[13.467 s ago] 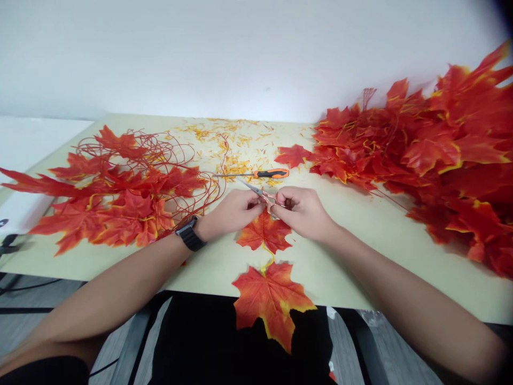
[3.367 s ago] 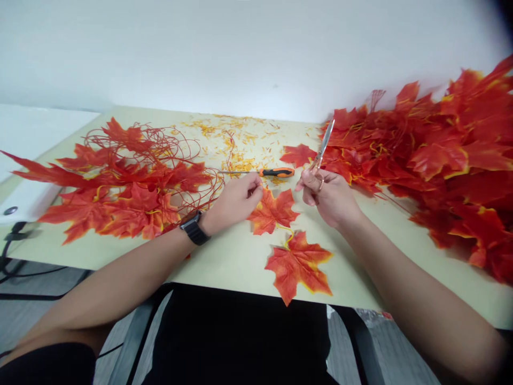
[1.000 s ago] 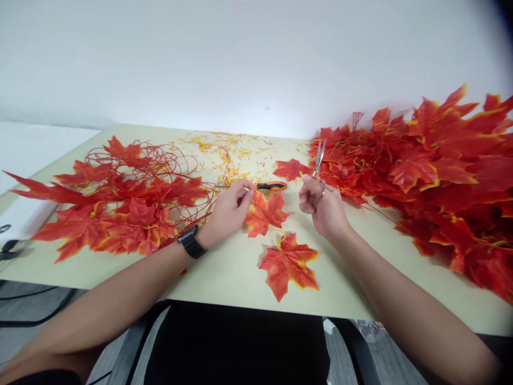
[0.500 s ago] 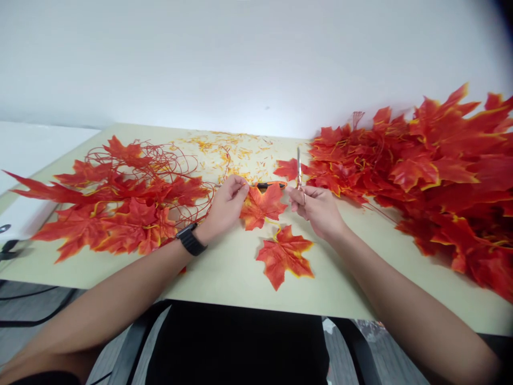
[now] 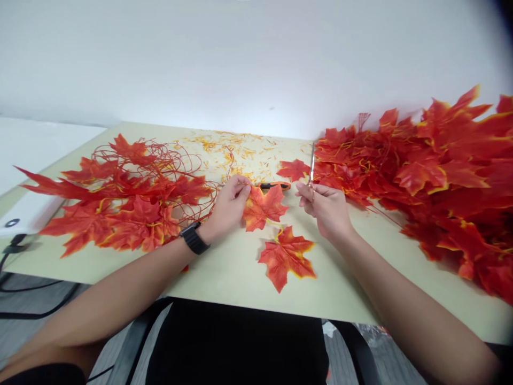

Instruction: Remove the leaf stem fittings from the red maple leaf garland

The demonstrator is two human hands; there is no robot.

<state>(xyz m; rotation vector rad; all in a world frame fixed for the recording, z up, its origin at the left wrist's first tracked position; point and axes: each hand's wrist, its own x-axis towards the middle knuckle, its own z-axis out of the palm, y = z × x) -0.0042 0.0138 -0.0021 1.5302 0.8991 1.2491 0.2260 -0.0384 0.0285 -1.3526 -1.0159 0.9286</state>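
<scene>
Pinched in my left hand (image 5: 231, 202) is the edge or stem of an orange-red artificial maple leaf (image 5: 264, 208), which hangs to the right of the fingers. My right hand (image 5: 326, 208) is closed on a pair of scissors (image 5: 312, 163), blades pointing up and away from me. Between the hands and nearer to me, another maple leaf (image 5: 286, 256) with a yellow stem lies flat on the table. Just behind the held leaf rests an orange and black tool (image 5: 276, 186), partly hidden by it. A small red leaf (image 5: 294, 170) lies beyond, left of the scissors.
Leaves tangled with red cords (image 5: 132, 214) cover the table's left side. A large heap of red leaves (image 5: 425, 182) fills the right. Yellow and orange clippings (image 5: 228, 144) are scattered at the back, before the white wall (image 5: 240, 64). A white device (image 5: 32, 214) stands far left.
My right hand has shifted right with the scissors, away from the held leaf. My left hand keeps its pinch. The whole view has moved slightly.
</scene>
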